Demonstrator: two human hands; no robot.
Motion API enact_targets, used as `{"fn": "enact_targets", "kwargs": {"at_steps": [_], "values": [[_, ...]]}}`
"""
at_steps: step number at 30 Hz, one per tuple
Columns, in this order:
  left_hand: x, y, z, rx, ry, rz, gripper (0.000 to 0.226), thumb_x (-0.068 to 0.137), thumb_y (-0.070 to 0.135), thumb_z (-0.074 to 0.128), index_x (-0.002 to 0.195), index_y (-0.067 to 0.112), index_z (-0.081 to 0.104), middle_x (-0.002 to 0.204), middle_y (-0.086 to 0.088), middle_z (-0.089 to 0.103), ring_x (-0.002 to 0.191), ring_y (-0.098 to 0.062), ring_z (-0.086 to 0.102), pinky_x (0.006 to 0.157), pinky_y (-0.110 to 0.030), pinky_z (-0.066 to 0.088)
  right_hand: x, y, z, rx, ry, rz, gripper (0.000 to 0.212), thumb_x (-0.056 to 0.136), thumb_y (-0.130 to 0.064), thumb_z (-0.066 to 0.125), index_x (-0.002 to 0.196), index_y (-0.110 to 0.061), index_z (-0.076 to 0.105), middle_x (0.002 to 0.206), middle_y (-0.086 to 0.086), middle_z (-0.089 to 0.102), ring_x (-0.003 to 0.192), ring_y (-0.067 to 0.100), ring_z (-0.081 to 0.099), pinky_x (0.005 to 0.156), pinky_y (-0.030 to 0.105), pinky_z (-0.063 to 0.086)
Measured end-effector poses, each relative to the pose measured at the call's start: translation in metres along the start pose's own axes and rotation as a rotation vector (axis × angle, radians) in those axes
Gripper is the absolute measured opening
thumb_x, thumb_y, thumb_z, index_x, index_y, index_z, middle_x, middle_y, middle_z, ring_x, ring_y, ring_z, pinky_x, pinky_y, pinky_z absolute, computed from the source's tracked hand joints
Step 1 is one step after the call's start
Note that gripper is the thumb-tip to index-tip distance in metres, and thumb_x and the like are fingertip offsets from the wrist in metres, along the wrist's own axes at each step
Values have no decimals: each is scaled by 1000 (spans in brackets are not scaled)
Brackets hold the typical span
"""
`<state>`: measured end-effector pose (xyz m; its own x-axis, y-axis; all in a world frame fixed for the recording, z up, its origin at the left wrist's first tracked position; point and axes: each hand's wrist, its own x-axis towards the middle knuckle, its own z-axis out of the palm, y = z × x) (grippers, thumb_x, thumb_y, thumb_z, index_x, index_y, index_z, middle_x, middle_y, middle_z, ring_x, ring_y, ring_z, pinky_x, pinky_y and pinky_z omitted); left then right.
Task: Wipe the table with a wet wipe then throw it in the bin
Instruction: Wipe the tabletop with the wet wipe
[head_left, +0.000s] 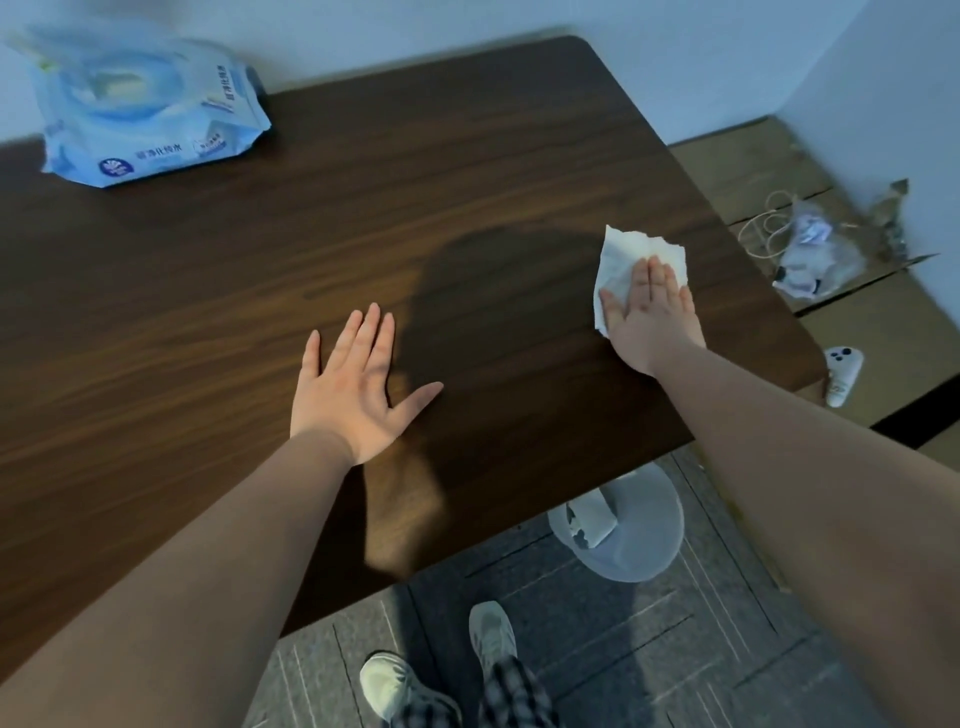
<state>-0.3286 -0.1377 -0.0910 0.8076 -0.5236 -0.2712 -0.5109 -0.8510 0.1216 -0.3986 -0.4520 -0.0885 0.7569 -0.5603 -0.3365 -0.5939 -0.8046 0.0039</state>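
A white wet wipe (626, 257) lies spread on the dark wooden table (363, 218) near its right edge. My right hand (652, 312) presses flat on the wipe, fingers together, covering its near half. My left hand (353, 389) rests flat on the table's middle with fingers spread, holding nothing. A pale translucent bin (641, 530) stands on the floor below the table's near right corner, with a crumpled white wipe inside it.
A blue pack of wet wipes (140, 104) lies at the table's far left. Cardboard boxes (831, 312) with a plastic bag (815, 249) and a white controller (841, 374) sit to the right. My shoes (441, 665) stand on grey carpet.
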Motion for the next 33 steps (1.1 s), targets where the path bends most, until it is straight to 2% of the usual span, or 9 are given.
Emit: {"fn": "enact_targets", "kwargs": {"at_steps": [7, 14, 20, 26, 33], "values": [[-10, -7, -7, -105, -72, -21, 89, 86, 75, 22, 152, 23, -8, 159, 5, -16, 144, -10, -16, 116, -41, -13, -36, -39, 13, -21, 0, -77, 69, 98, -52, 7, 150, -10, -10, 160, 9, -9, 147, 23, -7, 118, 40, -2], [-69, -78, -1, -174, -49, -142, 86, 88, 72, 23, 151, 23, -9, 159, 7, -16, 143, -8, -16, 117, -40, -11, -68, -145, 22, -48, -19, -304, 69, 97, -54, 6, 149, -12, -14, 160, 9, -13, 146, 22, -11, 117, 38, -9], [-133, -170, 4, -188, -10, -344, 89, 84, 76, 12, 151, 22, -9, 159, 6, -16, 144, -9, -16, 117, -41, -9, -109, -264, 44, -109, -31, -551, 71, 97, -56, 7, 149, -13, -14, 160, 8, -13, 146, 23, -11, 117, 38, -9], [-233, -258, 18, -180, 21, -610, 88, 85, 73, 14, 152, 18, -6, 160, 1, -11, 145, -13, -12, 118, -42, -3, -167, -380, 64, -180, -56, -761, 71, 97, -56, 7, 149, -13, -13, 160, 6, -15, 145, 20, -15, 115, 37, -12], [-332, -335, 38, -176, -26, -910, 115, 68, 89, 4, 151, 10, -8, 160, -7, -13, 146, -20, -12, 117, -48, -2, -238, -498, 90, -251, -56, -985, 71, 97, -56, 9, 149, -13, -13, 160, 6, -13, 146, 21, -14, 118, 40, -9]]}}
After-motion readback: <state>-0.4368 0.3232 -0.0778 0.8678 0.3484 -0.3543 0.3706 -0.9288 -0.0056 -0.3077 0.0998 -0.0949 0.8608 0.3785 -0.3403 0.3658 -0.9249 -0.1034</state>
